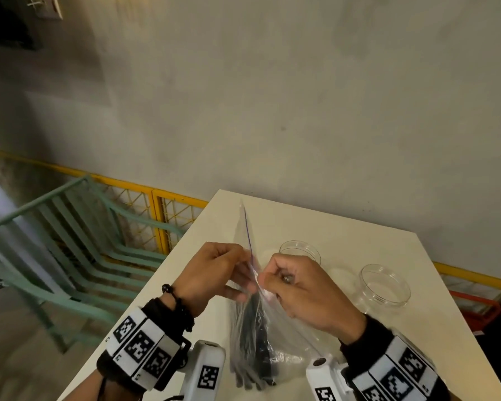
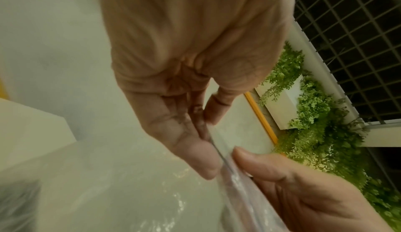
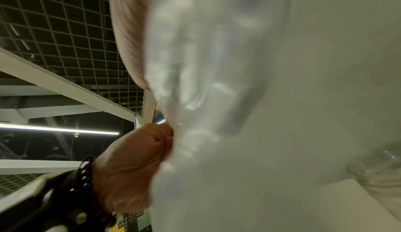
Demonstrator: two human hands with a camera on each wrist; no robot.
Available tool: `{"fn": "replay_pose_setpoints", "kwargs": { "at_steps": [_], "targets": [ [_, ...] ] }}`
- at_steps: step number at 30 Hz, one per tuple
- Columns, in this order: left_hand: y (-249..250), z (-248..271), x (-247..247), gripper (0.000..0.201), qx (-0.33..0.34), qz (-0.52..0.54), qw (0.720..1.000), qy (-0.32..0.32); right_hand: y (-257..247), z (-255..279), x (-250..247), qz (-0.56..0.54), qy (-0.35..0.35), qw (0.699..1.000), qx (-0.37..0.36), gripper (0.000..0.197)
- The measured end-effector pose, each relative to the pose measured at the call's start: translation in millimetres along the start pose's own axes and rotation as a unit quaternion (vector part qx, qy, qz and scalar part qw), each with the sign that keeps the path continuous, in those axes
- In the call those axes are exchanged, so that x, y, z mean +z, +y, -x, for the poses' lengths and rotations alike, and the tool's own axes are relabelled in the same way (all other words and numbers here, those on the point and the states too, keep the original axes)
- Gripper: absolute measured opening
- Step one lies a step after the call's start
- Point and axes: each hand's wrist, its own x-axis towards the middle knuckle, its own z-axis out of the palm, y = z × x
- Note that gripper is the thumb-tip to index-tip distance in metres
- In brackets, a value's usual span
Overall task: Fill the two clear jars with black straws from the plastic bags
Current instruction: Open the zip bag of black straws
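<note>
Black straws (image 1: 253, 337) are being shown inside a clear bag (image 1: 275, 334) with a purple seal line, on a white tabletop (image 1: 359, 244), beside clear jars (image 1: 384, 285).

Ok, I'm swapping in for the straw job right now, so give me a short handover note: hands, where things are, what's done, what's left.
Left hand: pinches one side of the plastic bag's top edge.
Right hand: pinches the opposite side, apparently pulling the zip seal apart.
The bag is held upright over the white table, with the black straws bunched inside at its lower end.
Both clear jars stand open and empty on the table: one just behind the right hand, the other to its right.
Done: bag picked up. Left: finish opening it, move the straws into both jars. No other bag is in view.
</note>
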Motion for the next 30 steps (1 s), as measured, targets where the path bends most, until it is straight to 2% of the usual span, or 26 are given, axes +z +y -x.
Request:
{"fn": "replay_pose_setpoints", "kwargs": {
  "at_steps": [4, 7, 10, 13, 16, 18, 26, 30],
  "targets": [
    [4, 0, -3, 0.031, 0.005, -0.019, 1.0, -0.022, -7, 1, 0, -0.041, -0.029, 0.997, 0.056, 0.026],
    [5, -1, -10, 0.03, 0.009, -0.03, 0.997, -0.066, -8, 0, -3, -0.078, -0.061, 0.991, 0.088, 0.023],
    [5, -1, -12, 0.022, 0.025, -0.079, 0.992, -0.093, -10, -2, 0, -0.043, -0.073, 0.991, 0.105, 0.026],
    [3, -2, -11, 0.021, 0.057, -0.139, 0.986, -0.077, -8, -5, 3, -0.021, -0.073, 0.991, 0.106, 0.029],
    [2, 1, -16, 0.023, 0.056, -0.087, 0.99, -0.092, -7, -5, -1, -0.115, -0.075, 0.983, 0.12, 0.032],
    [1, 4, -18, 0.021, 0.05, -0.05, 0.993, -0.098, -6, -4, -2, -0.138, -0.074, 0.981, 0.117, 0.03],
    [1, 7, -15, 0.019, 0.028, -0.043, 0.998, -0.044, -8, -3, 2, -0.176, -0.041, 0.976, 0.123, 0.026],
    [-1, 15, -2, 0.021, 0.103, -0.198, 0.975, -0.008, -10, -5, 7, -0.117, -0.031, 0.986, 0.112, 0.032]
  ]
}}
